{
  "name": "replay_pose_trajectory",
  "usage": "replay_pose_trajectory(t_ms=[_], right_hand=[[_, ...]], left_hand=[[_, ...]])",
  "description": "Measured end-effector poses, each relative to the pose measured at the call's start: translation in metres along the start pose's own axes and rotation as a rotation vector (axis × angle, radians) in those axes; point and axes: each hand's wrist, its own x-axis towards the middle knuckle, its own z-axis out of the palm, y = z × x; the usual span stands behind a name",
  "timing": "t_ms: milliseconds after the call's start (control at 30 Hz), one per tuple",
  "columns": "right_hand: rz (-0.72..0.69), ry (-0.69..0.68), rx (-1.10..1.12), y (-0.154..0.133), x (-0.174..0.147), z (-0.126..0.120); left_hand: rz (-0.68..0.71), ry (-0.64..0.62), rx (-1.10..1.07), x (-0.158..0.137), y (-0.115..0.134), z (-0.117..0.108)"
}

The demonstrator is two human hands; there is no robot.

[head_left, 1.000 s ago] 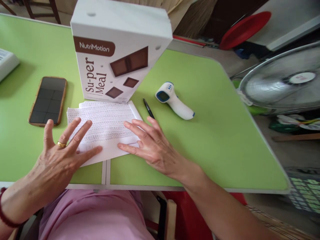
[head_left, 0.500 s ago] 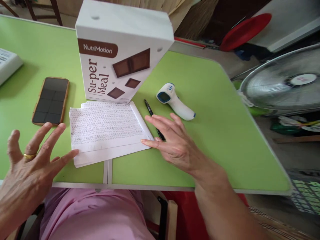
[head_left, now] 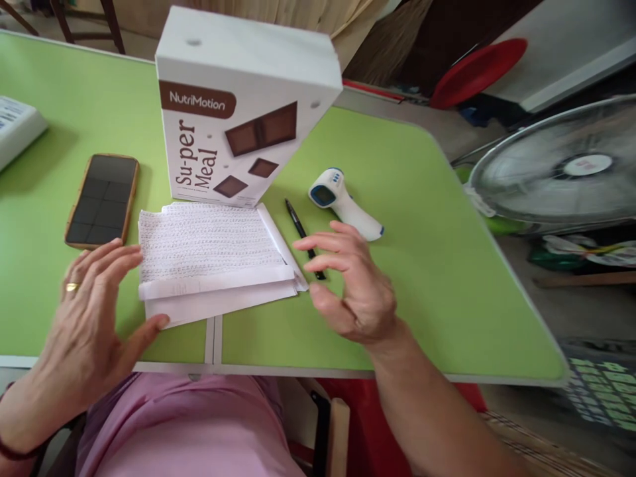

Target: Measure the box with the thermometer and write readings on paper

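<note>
Sheets of paper covered in rows of fine marks lie in front of me, the top one folded up along its near edge. At their left side is my left hand, fingers apart, its thumb at the lower left corner of the paper. My right hand hovers just off the paper's right edge with fingers curved and apart, holding nothing. Beside it a black pen lies on the table, partly behind the fingers. A white box labelled "Su-per Meal" stands upright behind the paper.
The green table has a pale metal edge. A phone lies at the left, and a white infrared thermometer at the right of the pen. A white object sits far left. A fan stands beyond the right side.
The top sheet's near edge, flat before, is now folded upward. My right hand has lifted off the paper and moved right; my left fingers have drawn closer together.
</note>
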Motion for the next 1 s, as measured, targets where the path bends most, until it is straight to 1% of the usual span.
replay_pose_trajectory(t_ms=[67, 133, 233, 333, 400, 500, 667, 733, 833, 933, 1000], right_hand=[[-0.006, -0.080, 0.027, -0.002, -0.001, 0.007], [-0.031, -0.159, 0.009, -0.002, -0.003, 0.013], [-0.088, -0.183, -0.023, -0.004, -0.003, 0.015], [-0.163, -0.207, 0.019, -0.006, -0.002, 0.010], [-0.203, -0.244, 0.026, -0.010, -0.001, 0.008], [-0.246, -0.294, 0.000, -0.019, -0.001, 0.013], [-0.388, -0.453, 0.103, -0.031, 0.001, 0.026], [-0.396, -0.437, 0.113, -0.029, 0.000, 0.023], [-0.342, -0.322, 0.056, -0.020, -0.005, 0.010], [-0.258, -0.191, -0.114, -0.010, -0.011, -0.005], [-0.162, -0.094, -0.236, -0.005, -0.013, -0.007]], left_hand=[[0.019, -0.034, 0.018, 0.004, -0.001, 0.010], [0.071, -0.044, 0.025, 0.006, -0.003, 0.017], [0.177, -0.062, -0.005, 0.005, -0.003, 0.021], [0.314, -0.124, -0.088, 0.002, -0.001, 0.020], [0.390, -0.162, -0.092, -0.001, 0.000, 0.018], [0.416, -0.187, -0.036, -0.006, 0.001, 0.017], [0.461, -0.299, 0.009, -0.010, 0.001, 0.019], [0.478, -0.301, 0.015, -0.011, 0.001, 0.019], [0.474, -0.300, -0.033, -0.014, -0.003, 0.015], [0.404, -0.334, -0.104, -0.011, -0.010, 0.007], [0.359, -0.319, -0.080, -0.002, -0.016, 0.003]])
